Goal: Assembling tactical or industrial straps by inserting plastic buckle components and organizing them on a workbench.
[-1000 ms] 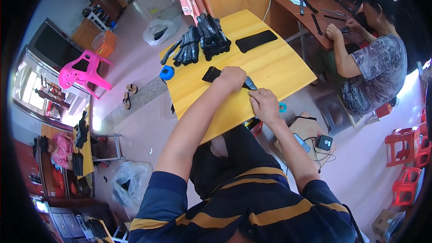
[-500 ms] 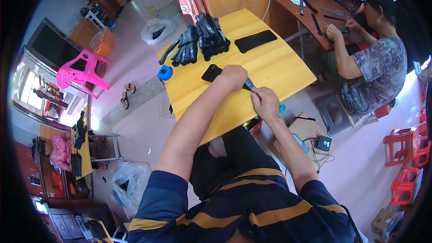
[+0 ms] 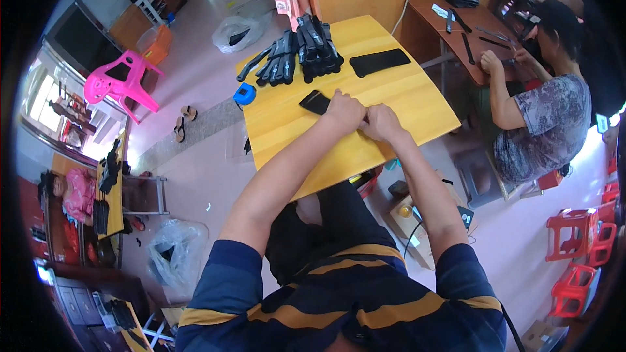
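Over the middle of the yellow table (image 3: pixel 424 101), a flat black strap (image 3: pixel 315 102) lies partly hidden beneath my hands. Its squared end sticks out to the left. My left hand (image 3: pixel 345 115) is closed on the strap from above, fingers curled. My right hand (image 3: pixel 383 124) touches it on the right, its fingers pinched together on the strap; the part between both hands is covered. A wide black pad (image 3: pixel 380 62) lies flat farther back. Two bundles of black straps, a left pile (image 3: pixel 277 58) and a right pile (image 3: pixel 317 45), sit at the far left of the tabletop.
A blue tape measure (image 3: pixel 244 94) is at the table's left edge. To the right, another person (image 3: pixel 544 101) works at a brown table (image 3: pixel 460 52) with black strips. A pink chair (image 3: pixel 124 85) and plastic bags (image 3: pixel 177 251) stand on the left; red stools (image 3: pixel 570 234) at right.
My right hand has moved up and in against my left hand, covering the strap section that showed between them. The view has shifted slightly.
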